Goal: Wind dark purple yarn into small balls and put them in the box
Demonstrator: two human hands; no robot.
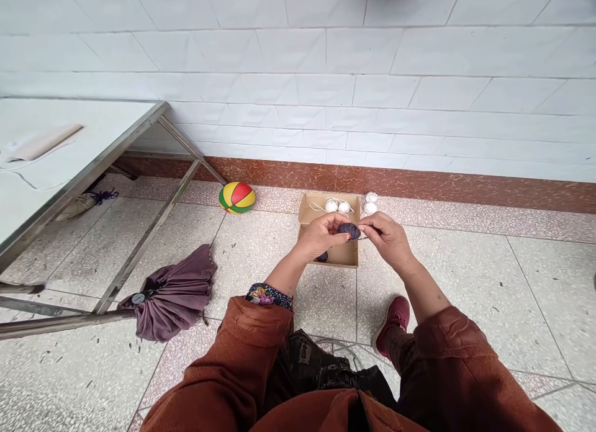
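My left hand [323,234] is closed around a small dark blue ball of yarn [348,231]. At the ball's right side, the fingertips of my right hand [382,234] are pinched together; a short dark strand shows just below them, and they seem to grip the yarn's end. Below both hands an open cardboard box [342,256] rests on the floor. Another dark ball lies in its lower left corner, partly hidden by my left wrist. White balls of yarn [343,207] with loose strands are at the box's far part, and more white balls [370,202] sit beside it on the right.
A colourful ball [237,197] lies near the wall, left of the box. A folded purple umbrella [179,292] leans at the metal frame of a white table [88,118] on the left. My red shoe [395,320] is on the speckled floor.
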